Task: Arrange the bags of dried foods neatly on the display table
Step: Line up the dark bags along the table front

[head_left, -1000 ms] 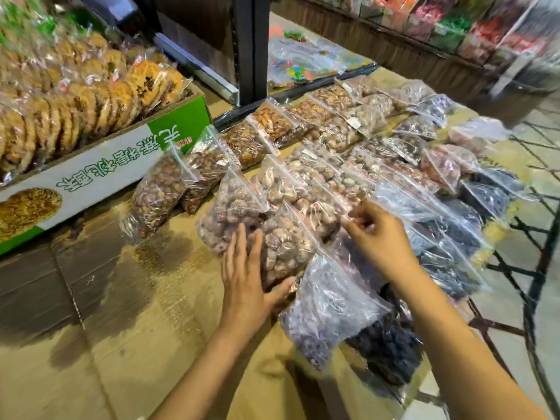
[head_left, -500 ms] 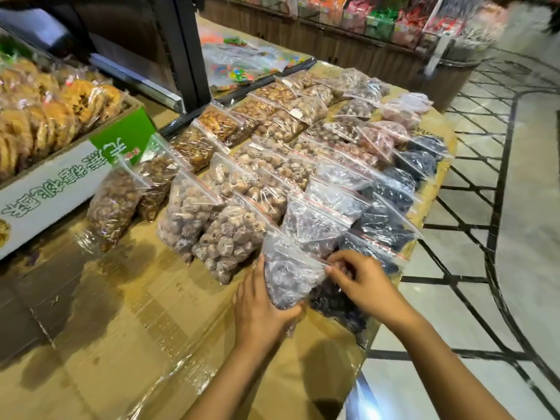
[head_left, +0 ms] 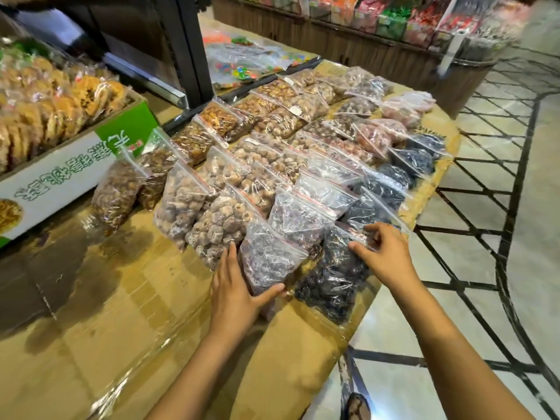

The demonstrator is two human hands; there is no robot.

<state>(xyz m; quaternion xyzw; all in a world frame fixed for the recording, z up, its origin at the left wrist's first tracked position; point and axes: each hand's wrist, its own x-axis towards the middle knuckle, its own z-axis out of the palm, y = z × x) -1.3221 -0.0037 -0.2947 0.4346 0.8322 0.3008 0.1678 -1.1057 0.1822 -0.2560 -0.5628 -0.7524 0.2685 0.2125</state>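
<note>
My left hand (head_left: 233,295) lies nearest me on the worktop (head_left: 121,344), which is brown cardboard under shiny clear film. Its fingers are straight and flat along the left side of a clear bag of purplish dried fruit (head_left: 269,259), and the thumb is spread wide across the bag's lower edge. The hand cradles that corner and does not clamp it. The bag lies flat at the front of the display with its red seal line at the top.

Just right of it, touching, is a bag of dark fruit (head_left: 333,280) at the front right edge of the worktop. My right hand (head_left: 385,259) is on its upper end. The fingers curl over the sealed top edge and hold it, with the index finger stretched left along the seal. The thumb is hidden.

Beyond both hands the other bags (head_left: 272,165) run away from me in overlapping rows: brown and tan pieces on the left, pale ones in the middle, and dark and pinkish ones on the right.

A green and white box (head_left: 75,174) of wrapped biscuits stands to the left. Behind the rows are a black post (head_left: 191,47) and a tray of coloured sweets (head_left: 242,65). A far shelf (head_left: 394,19) holds bright packets, and the tiled floor (head_left: 500,237) lies to the right.
</note>
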